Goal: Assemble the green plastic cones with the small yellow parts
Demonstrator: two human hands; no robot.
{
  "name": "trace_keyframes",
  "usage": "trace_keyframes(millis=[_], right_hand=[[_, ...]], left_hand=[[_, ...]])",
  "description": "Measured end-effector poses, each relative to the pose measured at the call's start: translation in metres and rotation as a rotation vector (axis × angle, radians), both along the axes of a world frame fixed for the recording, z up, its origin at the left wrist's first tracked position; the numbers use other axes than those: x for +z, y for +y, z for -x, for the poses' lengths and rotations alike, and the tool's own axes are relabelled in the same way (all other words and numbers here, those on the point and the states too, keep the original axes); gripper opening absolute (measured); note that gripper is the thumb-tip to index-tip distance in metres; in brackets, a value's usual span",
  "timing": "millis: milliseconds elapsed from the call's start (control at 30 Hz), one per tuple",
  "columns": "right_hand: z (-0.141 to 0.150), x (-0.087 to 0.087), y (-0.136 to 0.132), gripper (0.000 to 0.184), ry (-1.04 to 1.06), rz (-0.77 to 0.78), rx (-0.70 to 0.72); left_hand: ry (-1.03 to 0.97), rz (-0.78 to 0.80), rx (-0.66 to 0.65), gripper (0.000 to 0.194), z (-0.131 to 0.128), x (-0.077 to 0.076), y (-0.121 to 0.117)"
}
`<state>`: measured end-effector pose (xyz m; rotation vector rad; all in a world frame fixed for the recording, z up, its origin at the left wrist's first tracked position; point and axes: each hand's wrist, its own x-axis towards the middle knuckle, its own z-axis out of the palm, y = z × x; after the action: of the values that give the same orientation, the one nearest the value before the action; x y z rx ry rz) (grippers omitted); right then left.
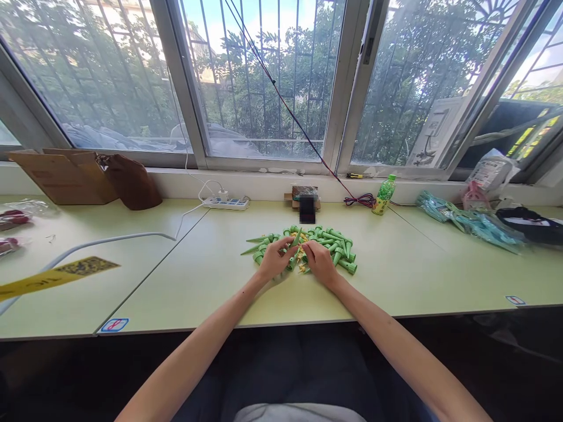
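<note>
1. The left hand [277, 258] has its thumb and fingers closed on a green cone [298, 237], whose tip points up; its lower end is hard to make out.
2. The right hand [320, 262] is just beside it, fingers bent inward; whether they pinch anything cannot be told, as the fingertips are too small to read.
3. The pile of green cones [348, 266] lies on the table [396, 281] around and beyond both hands, which hide part of it.
4. Small yellow pieces [302, 269] lie between the hands, partly covered; their shape is unclear.
5. Behind the pile, a dark blurred block [307, 210] hides part of a small open box [313, 191].
6. The left edge cuts off a yellow strip [61, 276] and red items in clear wrapping [15, 218].
7. The right edge cuts off a black item [528, 225].
</note>
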<state>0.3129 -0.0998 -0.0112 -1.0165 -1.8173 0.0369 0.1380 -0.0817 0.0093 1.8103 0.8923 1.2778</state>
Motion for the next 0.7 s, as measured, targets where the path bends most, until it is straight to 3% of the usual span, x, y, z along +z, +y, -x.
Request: trace_keyframes(millis=[300, 700], right_hand=[[0.0011, 0.0024, 0.0014, 0.025, 0.012, -0.010, 0.075], [-0.0007, -0.0020, 0.0022, 0.029, -0.063, 0.029, 0.045]], left_hand=[[-0.031, 0.053, -0.082, 0.036, -0.0015, 0.0069, -0.0020], [0.060, -0.084, -0.081, 0.029, 0.0021, 0.0009, 0.0026]])
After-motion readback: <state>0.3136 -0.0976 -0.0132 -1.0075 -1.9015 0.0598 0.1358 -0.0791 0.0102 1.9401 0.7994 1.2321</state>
